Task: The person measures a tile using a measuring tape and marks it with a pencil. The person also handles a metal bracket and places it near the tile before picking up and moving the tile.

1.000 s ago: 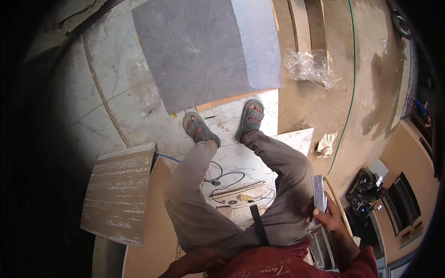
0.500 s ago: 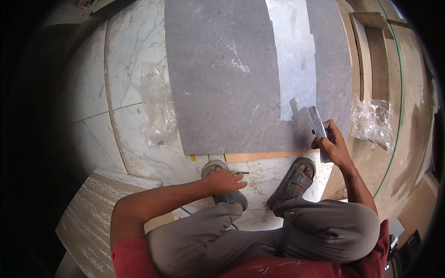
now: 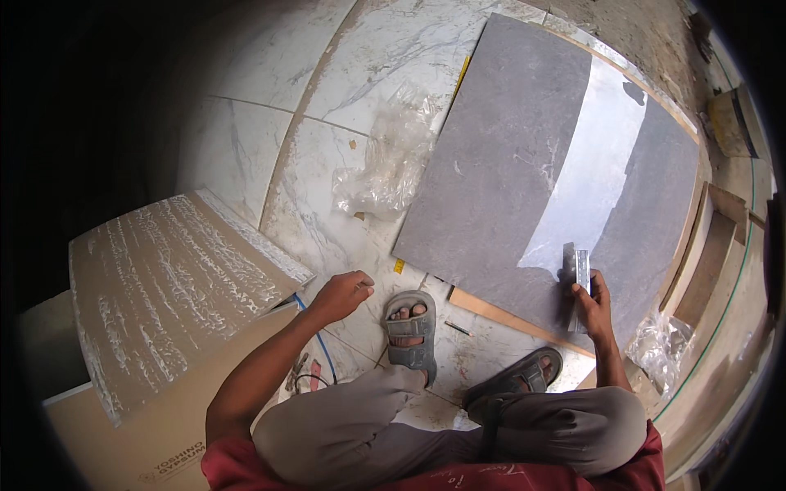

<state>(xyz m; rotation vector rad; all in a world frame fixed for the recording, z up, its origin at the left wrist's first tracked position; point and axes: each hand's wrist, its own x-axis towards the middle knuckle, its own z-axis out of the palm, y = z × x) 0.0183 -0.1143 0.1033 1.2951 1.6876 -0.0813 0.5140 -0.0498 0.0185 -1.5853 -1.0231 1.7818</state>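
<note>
My right hand [image 3: 593, 307] is closed around a short, silvery metal bar [image 3: 580, 286] that looks like a piece of channel. It holds the bar over the near right part of a large grey stone-look panel [image 3: 499, 155]. A bright pale band [image 3: 594, 155] with ragged edges runs along the panel. To the left, above the marbled floor, my left hand [image 3: 342, 296] has its fingers curled in, with nothing visible in them. A pencil-like stick [image 3: 458, 328] lies on the floor between my sandalled feet.
Beside the panel's left edge lies crumpled clear plastic [image 3: 389, 155]. Brown boards [image 3: 172, 286] streaked with white are stacked at the left. A wooden strip [image 3: 516, 321] shows under the panel's near edge. More plastic [image 3: 661, 348] and a wooden frame [image 3: 706, 262] are at right.
The view has swung left, so the panel appears tilted and further right. My left hand has drawn away from the pencil-like stick toward the brown boards. My right hand still holds the metal bar.
</note>
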